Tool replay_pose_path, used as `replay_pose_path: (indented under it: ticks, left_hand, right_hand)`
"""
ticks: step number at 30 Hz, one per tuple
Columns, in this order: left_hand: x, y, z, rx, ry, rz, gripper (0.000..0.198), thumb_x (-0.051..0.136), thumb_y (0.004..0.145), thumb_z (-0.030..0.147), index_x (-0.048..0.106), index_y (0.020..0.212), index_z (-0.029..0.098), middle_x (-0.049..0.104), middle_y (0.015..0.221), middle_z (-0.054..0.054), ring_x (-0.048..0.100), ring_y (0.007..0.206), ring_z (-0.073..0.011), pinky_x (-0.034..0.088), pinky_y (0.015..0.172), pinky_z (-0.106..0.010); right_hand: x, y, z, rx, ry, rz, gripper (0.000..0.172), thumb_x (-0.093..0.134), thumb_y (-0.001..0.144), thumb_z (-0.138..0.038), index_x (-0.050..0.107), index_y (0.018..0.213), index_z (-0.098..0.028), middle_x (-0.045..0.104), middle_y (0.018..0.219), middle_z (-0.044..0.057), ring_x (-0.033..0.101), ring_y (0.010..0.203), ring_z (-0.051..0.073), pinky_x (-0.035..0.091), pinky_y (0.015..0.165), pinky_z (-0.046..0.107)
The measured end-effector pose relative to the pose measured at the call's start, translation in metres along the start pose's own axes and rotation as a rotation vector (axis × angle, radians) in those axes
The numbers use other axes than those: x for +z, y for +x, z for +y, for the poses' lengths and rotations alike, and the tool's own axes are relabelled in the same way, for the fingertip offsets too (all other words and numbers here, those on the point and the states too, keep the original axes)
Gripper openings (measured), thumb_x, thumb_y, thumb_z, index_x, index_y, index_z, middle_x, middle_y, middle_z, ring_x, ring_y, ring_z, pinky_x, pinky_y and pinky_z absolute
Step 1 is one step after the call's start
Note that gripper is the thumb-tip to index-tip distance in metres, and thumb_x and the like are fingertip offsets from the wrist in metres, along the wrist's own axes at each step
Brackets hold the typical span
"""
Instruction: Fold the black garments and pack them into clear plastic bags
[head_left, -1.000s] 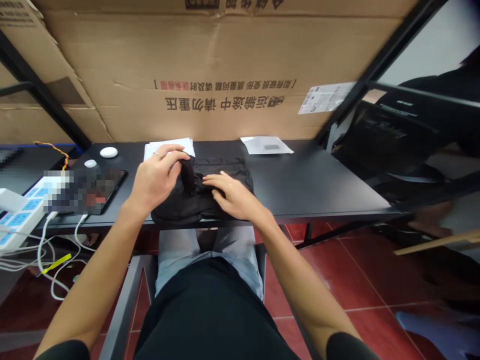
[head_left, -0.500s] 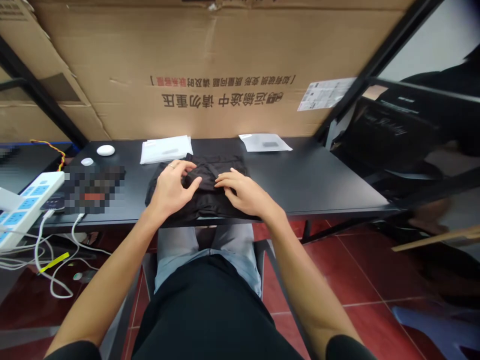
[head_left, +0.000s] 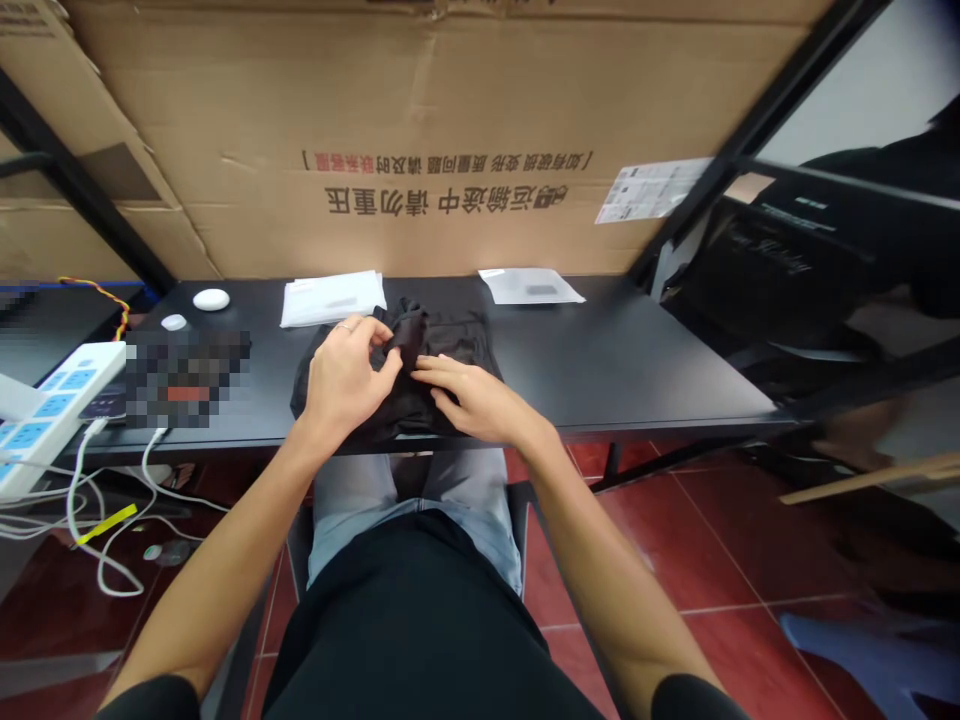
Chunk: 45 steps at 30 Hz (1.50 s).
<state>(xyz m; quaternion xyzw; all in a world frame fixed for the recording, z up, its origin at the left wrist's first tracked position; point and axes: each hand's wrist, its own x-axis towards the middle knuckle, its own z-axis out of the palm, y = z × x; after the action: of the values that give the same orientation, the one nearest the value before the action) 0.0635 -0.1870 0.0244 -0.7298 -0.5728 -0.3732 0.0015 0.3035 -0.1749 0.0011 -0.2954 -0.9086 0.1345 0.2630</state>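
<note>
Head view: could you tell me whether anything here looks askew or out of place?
The cardboard box behind the desk has its printing upside down. The black garment lies bunched, one fold pinched up by the left hand.

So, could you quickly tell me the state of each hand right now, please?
Left hand: closed, pinching a raised fold of the folded black fabric garment.
Right hand: open, resting flat on that garment.

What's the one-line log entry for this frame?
left hand: pinching raised fold of black garment | right hand: flat on garment | garment on black desk | white packets behind
</note>
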Motion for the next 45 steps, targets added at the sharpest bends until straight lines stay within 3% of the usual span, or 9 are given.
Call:
replay_pose_path:
  ticks: [4,8,13,21,25,29,34,38,45]
  left_hand:
    - [0.008,0.008,0.019,0.127,-0.055,0.026,0.009,0.071,0.105,0.026,0.071,0.114,0.026,0.078,0.121,-0.009,0.075,0.117,-0.0297,0.063,0.103,-0.045]
    - [0.029,0.006,0.030,0.262,-0.227,-0.108,0.012,0.071,0.106,0.023,0.071,0.119,0.025,0.077,0.122,-0.009,0.076,0.115,-0.0266,0.064,0.106,-0.045]
    - [0.021,-0.006,0.021,0.242,-0.304,-0.135,0.018,0.073,0.107,0.032,0.070,0.125,0.029,0.078,0.128,-0.007,0.077,0.116,-0.0249,0.064,0.111,-0.044]
    - [-0.101,-0.055,-0.122,-0.536,0.489,0.260,0.074,0.069,0.099,0.069,0.061,0.150,0.015,0.057,0.168,-0.029,0.042,0.159,-0.0612,0.041,0.119,-0.083]
    - [-0.122,-0.055,-0.170,-0.781,0.552,0.080,0.104,0.051,0.101,0.084,0.049,0.161,-0.001,0.047,0.170,-0.044,0.034,0.162,-0.0709,0.027,0.119,-0.093]
    - [-0.104,-0.024,-0.169,-0.704,0.523,0.010,0.097,0.047,0.108,0.075,0.050,0.161,-0.006,0.054,0.163,-0.045,0.041,0.160,-0.0669,0.026,0.122,-0.093]
    - [-0.061,0.010,-0.115,-0.354,0.448,0.124,0.071,0.057,0.108,0.059,0.056,0.164,0.015,0.061,0.165,-0.028,0.047,0.159,-0.0523,0.032,0.133,-0.076]
    - [-0.036,0.037,-0.082,-0.176,0.460,-0.087,0.061,0.059,0.107,0.047,0.062,0.161,0.018,0.062,0.165,-0.023,0.051,0.156,-0.0469,0.044,0.128,-0.063]
    - [-0.025,0.082,-0.113,-0.103,0.583,-0.319,0.054,0.064,0.100,0.028,0.071,0.154,0.022,0.068,0.160,-0.020,0.063,0.144,-0.0433,0.055,0.118,-0.058]
  right_hand:
    - [-0.012,-0.002,-0.003,-0.026,0.057,-0.014,0.049,0.053,0.104,-0.013,0.079,0.143,-0.028,0.079,0.151,0.009,0.076,0.139,0.029,0.062,0.123,0.050]
    - [-0.035,-0.014,0.012,0.142,0.010,0.189,0.025,0.066,0.104,-0.025,0.083,0.123,-0.027,0.085,0.120,0.009,0.083,0.108,0.030,0.068,0.107,0.050]
    - [-0.038,-0.024,0.029,0.092,-0.014,0.107,0.063,0.071,0.093,-0.014,0.074,0.152,-0.036,0.062,0.170,0.009,0.061,0.158,0.036,0.054,0.131,0.063]
    - [-0.031,-0.025,0.037,0.101,0.004,-0.011,0.061,0.070,0.094,-0.011,0.076,0.151,-0.033,0.056,0.177,0.011,0.054,0.165,0.038,0.047,0.136,0.066]
    - [-0.032,-0.023,0.035,0.109,0.002,-0.013,0.060,0.072,0.093,-0.012,0.077,0.148,-0.032,0.056,0.177,0.012,0.054,0.165,0.040,0.047,0.136,0.068]
    - [-0.030,-0.023,0.033,0.124,-0.009,-0.017,0.059,0.072,0.094,-0.013,0.076,0.149,-0.034,0.055,0.178,0.010,0.054,0.166,0.038,0.048,0.137,0.065]
    - [-0.027,-0.023,0.038,0.083,-0.066,0.007,0.074,0.068,0.094,-0.009,0.064,0.164,-0.031,0.045,0.185,0.012,0.043,0.173,0.036,0.042,0.141,0.063]
    - [-0.026,-0.022,0.043,0.057,-0.163,0.006,0.080,0.063,0.095,-0.005,0.057,0.171,-0.030,0.043,0.187,0.011,0.037,0.176,0.034,0.038,0.143,0.063]
    - [-0.037,-0.002,0.045,-0.022,-0.334,-0.107,0.060,0.062,0.096,-0.008,0.072,0.155,-0.018,0.075,0.155,0.019,0.071,0.145,0.039,0.056,0.124,0.061]
